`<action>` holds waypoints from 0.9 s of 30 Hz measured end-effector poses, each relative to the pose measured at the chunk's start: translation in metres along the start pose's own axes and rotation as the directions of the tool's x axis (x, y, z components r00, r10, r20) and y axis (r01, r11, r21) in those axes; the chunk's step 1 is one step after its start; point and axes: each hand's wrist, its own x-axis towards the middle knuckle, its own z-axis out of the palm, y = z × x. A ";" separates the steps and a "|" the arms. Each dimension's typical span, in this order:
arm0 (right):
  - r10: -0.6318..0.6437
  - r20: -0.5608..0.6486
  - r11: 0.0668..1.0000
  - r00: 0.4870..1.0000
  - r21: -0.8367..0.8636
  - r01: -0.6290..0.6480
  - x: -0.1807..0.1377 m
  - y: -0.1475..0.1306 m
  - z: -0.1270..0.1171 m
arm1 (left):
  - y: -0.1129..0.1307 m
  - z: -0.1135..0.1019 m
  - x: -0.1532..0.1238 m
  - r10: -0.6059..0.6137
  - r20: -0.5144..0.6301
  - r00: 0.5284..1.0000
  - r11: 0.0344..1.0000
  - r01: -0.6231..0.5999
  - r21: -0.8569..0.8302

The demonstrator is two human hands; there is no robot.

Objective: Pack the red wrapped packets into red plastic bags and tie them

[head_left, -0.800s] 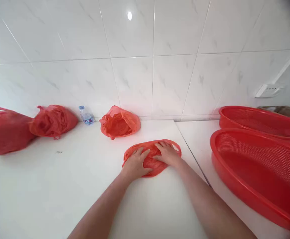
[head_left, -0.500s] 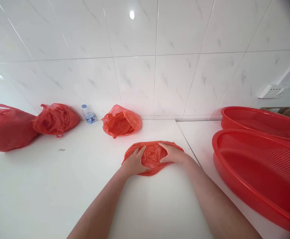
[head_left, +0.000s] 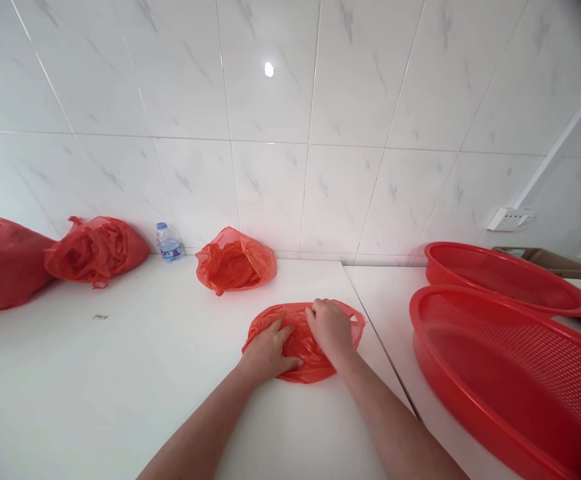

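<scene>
A flattened red plastic bag (head_left: 304,369) lies on the white counter (head_left: 120,373) just in front of me. My left hand (head_left: 268,351) rests on the bag's left half, fingers stretched out and pressing it down. My right hand (head_left: 331,327) is on its right half, with fingers curled into the plastic near the bag's top edge. One bag handle loop sticks out to the right of my right hand.
Another crumpled red bag (head_left: 234,261) sits behind by the tiled wall, with two fuller red bags (head_left: 95,248) and a small water bottle (head_left: 168,242) to the left. Two large red perforated baskets (head_left: 515,373) stand on the right. A wall socket (head_left: 510,218) is above them.
Both hands bunched the bag inward, then shifted over it again; my right hand now sits nearer the middle with curled fingers. The camera has tilted down a little.
</scene>
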 end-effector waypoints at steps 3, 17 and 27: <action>-0.190 0.056 0.981 0.980 -0.031 0.192 -0.011 -0.013 0.016 | 0.000 -0.001 0.000 0.057 -0.014 0.998 0.998 -0.057 -0.039; -0.076 0.425 0.979 0.902 0.204 -0.014 -0.004 0.036 -0.005 | -0.021 -0.019 -0.007 0.089 -0.268 0.959 0.981 -0.131 -0.143; -0.206 0.039 0.979 0.978 0.001 0.206 -0.018 -0.004 0.008 | -0.008 -0.018 -0.008 0.150 -0.175 0.973 0.988 -0.144 0.048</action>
